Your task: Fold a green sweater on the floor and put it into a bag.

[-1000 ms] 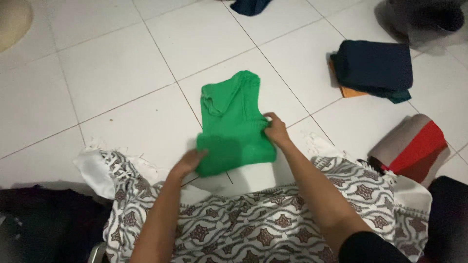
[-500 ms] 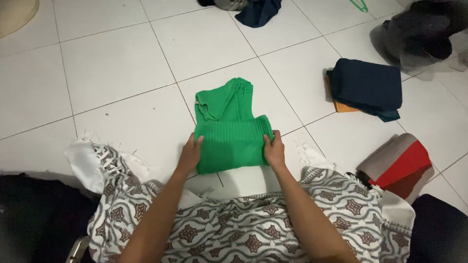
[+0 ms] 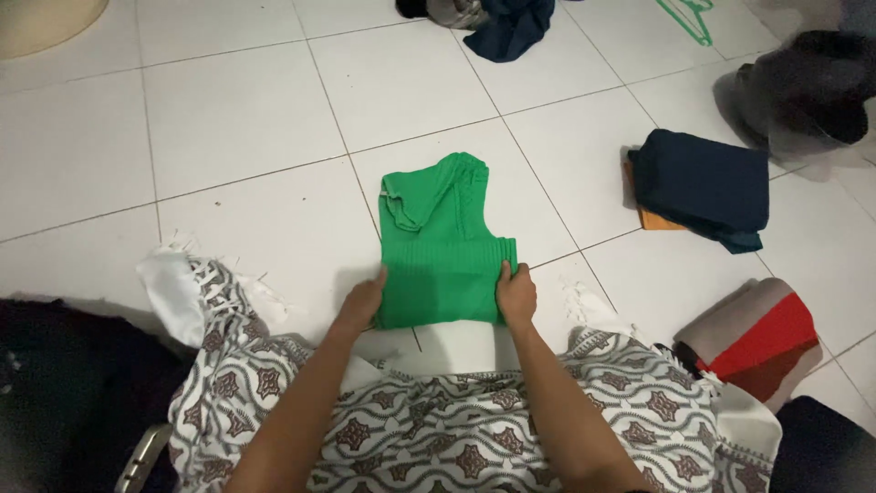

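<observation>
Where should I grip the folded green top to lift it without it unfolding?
Probably by the two side edges of the near, thicker folded half of the green top, coming in from both sides, where the left hand and right hand now sit. The far end is looser.

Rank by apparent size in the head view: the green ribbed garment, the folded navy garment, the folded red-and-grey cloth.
1. Green ribbed garment, largest.
2. Folded navy garment and folded red-and-grey cloth: they look alike; not ranked.
</observation>
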